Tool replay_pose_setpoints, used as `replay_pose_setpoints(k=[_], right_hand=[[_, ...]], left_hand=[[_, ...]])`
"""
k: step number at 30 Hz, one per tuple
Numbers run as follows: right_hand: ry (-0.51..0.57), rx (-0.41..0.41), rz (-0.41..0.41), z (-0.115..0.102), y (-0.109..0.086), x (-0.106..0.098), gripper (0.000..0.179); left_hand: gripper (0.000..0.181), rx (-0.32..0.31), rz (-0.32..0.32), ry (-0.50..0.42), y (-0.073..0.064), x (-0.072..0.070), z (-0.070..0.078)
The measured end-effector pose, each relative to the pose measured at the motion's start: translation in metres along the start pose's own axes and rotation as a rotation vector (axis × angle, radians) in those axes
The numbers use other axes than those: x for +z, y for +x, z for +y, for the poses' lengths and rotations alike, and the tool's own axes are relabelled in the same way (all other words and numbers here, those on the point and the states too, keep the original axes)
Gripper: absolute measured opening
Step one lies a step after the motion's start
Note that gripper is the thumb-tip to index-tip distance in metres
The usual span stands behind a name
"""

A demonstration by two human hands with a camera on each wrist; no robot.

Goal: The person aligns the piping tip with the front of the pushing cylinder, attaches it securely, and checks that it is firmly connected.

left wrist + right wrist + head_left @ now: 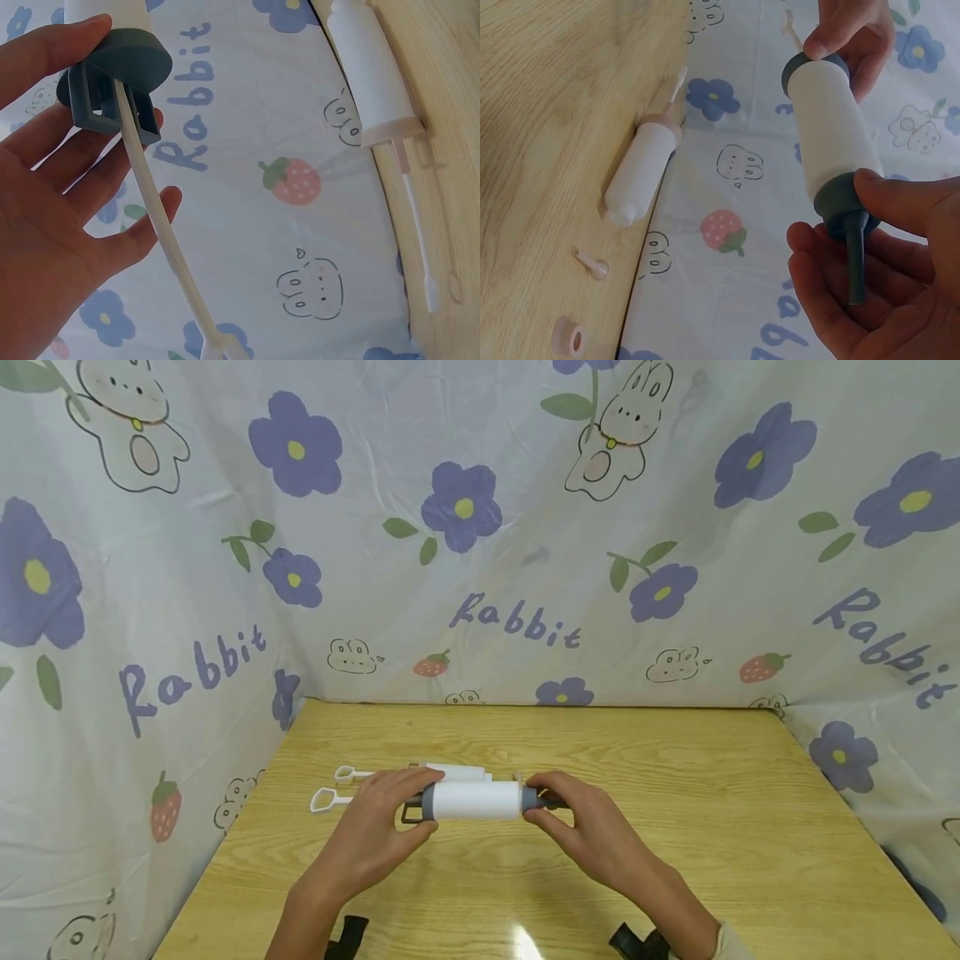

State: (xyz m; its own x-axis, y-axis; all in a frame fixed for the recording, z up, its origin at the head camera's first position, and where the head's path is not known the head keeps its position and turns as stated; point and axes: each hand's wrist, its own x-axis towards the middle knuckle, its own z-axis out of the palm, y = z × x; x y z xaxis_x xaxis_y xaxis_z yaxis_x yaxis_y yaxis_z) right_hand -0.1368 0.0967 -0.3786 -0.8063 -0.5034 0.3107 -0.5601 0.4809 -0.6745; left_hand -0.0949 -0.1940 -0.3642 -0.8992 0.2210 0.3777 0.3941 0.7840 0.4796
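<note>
Both hands hold a white piping syringe (477,800) level above the table. The left hand (369,833) grips the blue-grey end cap (124,56) with its square finger loops. A white plunger rod (161,217) sticks out of that cap and ends in a loop handle (324,800). At the other end, the right hand (596,831) pinches the blue-grey front cap (838,196), thumb on top and fingers below. From this cap a narrow dark nozzle (856,262) points outward. The palm partly hides behind the nozzle in the right wrist view.
A second white syringe (641,169) with a pinkish cap lies on the wooden table (712,793), behind the held one. Near its front end are a small pink nozzle (592,264) and a pink ring cap (570,337). A patterned curtain (517,568) surrounds the table's back and sides.
</note>
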Motion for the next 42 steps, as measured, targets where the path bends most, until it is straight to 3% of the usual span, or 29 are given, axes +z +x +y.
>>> replay_pose_setpoints(k=[17,42], right_hand=[[-0.053,-0.005,0.041,-0.0006,-0.0031,-0.0026,0.03],[-0.104,-0.141,0.131,0.0065,-0.0083,0.0017,0.036]], left_hand=[[0.057,0.003,-0.001,0.006,0.0021,0.0017,0.0048],[0.061,0.015,-0.032,-0.001,0.0035,0.0017,0.0073]])
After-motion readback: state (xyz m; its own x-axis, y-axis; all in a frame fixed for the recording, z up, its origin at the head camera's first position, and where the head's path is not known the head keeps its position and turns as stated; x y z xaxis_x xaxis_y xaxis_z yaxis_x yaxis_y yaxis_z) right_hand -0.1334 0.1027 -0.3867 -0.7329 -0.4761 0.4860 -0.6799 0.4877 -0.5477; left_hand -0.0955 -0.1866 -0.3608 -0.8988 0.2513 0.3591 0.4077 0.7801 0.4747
